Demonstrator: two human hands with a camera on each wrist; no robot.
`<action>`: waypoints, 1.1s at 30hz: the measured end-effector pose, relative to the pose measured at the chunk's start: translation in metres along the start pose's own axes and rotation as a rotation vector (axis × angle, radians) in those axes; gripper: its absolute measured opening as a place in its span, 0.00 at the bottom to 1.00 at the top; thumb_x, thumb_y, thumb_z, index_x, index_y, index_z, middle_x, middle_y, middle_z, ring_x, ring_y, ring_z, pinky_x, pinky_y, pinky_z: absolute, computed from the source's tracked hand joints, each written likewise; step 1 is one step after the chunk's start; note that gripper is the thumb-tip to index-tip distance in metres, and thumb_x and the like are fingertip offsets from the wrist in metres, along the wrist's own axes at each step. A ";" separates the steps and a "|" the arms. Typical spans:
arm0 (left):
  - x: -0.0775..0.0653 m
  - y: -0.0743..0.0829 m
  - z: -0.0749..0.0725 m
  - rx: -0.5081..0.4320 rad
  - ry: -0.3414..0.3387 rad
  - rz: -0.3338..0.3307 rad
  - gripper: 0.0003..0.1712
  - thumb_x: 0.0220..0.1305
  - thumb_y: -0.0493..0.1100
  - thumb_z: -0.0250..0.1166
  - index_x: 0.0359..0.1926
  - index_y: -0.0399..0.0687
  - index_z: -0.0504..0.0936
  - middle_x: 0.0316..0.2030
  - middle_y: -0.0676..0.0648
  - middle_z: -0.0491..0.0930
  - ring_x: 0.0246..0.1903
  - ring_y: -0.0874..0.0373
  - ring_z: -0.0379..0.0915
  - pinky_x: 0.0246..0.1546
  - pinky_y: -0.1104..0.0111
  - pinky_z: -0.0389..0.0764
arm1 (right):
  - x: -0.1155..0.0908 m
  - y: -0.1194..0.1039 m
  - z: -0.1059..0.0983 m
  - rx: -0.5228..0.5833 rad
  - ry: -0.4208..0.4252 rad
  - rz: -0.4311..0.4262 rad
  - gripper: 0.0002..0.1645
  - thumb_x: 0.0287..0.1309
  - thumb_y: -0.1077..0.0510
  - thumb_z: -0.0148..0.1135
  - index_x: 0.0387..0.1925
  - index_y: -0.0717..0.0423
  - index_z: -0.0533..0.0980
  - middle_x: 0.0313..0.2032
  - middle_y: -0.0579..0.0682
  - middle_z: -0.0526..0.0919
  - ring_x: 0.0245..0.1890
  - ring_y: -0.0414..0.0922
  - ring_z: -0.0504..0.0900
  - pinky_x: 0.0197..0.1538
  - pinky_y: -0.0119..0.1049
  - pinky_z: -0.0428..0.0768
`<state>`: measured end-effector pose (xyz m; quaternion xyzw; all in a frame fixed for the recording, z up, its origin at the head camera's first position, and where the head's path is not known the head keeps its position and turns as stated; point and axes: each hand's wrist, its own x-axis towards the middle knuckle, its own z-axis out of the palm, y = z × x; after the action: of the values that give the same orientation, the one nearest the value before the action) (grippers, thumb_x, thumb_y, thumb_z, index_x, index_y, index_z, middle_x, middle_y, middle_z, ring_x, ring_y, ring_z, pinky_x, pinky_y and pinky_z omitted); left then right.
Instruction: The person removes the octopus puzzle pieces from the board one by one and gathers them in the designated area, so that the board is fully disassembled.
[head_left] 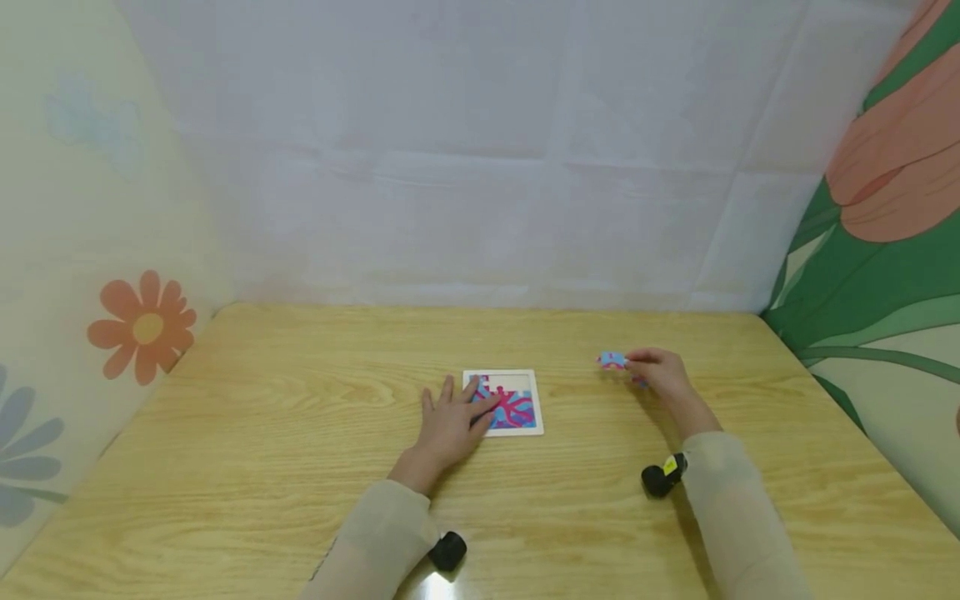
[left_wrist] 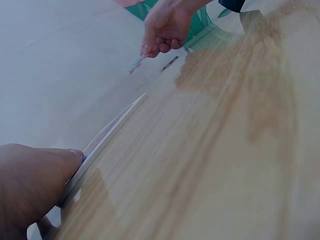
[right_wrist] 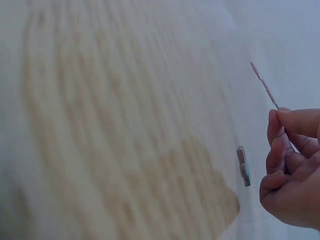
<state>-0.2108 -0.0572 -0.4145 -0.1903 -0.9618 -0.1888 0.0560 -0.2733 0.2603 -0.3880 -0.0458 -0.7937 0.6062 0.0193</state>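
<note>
A jigsaw puzzle in a white square frame (head_left: 539,417) lies on the table, its pink, blue and purple pieces (head_left: 517,408) filling the lower part and left edge. Bare white backing shows along the upper right. My left hand (head_left: 448,425) rests over the frame's left side, fingers spread and fingertips on the pieces. To the right, my right hand (head_left: 663,377) pinches a blue and pink puzzle piece (head_left: 612,360) between thumb and finger, above the tabletop. That piece appears edge-on in the right wrist view. Another puzzle piece (right_wrist: 243,166) lies below this hand, mostly hidden from the head view.
The wood-grain table (head_left: 300,375) ends at a white cloth backdrop (head_left: 480,167). Flower-patterned panels (head_left: 900,292) stand along both sides. Black wrist cameras (head_left: 447,552) hang beside both sleeves, close above the table.
</note>
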 end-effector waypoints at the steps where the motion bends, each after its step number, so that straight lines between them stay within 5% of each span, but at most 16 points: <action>1: 0.000 0.000 0.000 0.002 0.002 0.002 0.20 0.61 0.53 0.50 0.54 0.62 0.71 0.61 0.46 0.56 0.59 0.36 0.38 0.51 0.40 0.36 | 0.000 0.000 -0.001 -0.003 -0.006 0.009 0.16 0.51 0.68 0.55 0.41 0.75 0.69 0.24 0.42 0.75 0.25 0.39 0.75 0.33 0.31 0.74; 33: 0.000 0.001 -0.002 0.001 -0.010 -0.003 0.20 0.61 0.54 0.49 0.55 0.63 0.71 0.61 0.46 0.55 0.59 0.36 0.38 0.51 0.40 0.36 | 0.004 0.006 0.000 -0.138 -0.009 0.033 0.13 0.48 0.67 0.57 0.36 0.75 0.71 0.20 0.43 0.72 0.22 0.37 0.68 0.24 0.28 0.67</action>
<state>-0.2100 -0.0570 -0.4124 -0.1899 -0.9624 -0.1873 0.0513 -0.2768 0.2624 -0.3935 -0.0574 -0.8328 0.5505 0.0028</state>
